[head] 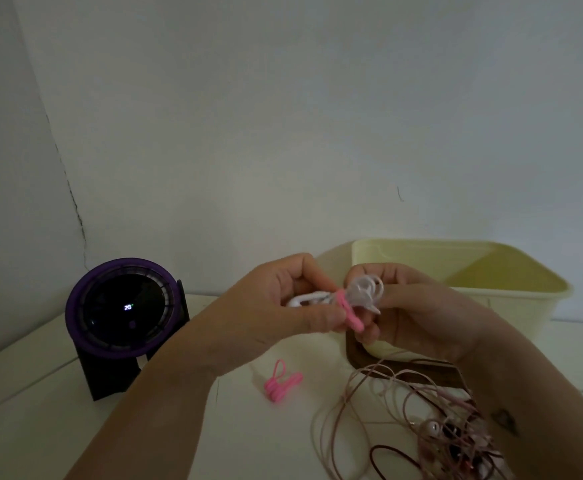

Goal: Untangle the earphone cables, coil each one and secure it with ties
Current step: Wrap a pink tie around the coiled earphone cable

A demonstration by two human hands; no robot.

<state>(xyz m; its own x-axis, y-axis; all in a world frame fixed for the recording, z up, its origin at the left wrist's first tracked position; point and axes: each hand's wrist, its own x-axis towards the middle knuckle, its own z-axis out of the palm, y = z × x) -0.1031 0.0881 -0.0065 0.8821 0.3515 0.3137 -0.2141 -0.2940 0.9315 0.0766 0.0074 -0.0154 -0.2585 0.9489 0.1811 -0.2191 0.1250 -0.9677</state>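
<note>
Head view: left hand (pixel 276 306), right hand (pixel 418 313): fingers pinch one coiled white cable (pixel 303 300), one pink tie (pixel 350 318) round it.

Coiled white earphone cable (pixel 366 289) wrapped by pink tie (pixel 350 317).

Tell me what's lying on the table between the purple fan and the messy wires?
Loose pink ties lie there, shown in the head view.

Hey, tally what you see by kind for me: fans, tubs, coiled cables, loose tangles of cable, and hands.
Fans: 1, the purple fan
Tubs: 1, the yellow tub
Coiled cables: 1, the white coil, held in both hands
Loose tangles: 1, the pinkish tangle
Hands: 2, left hand and right hand
Total: 6
</note>
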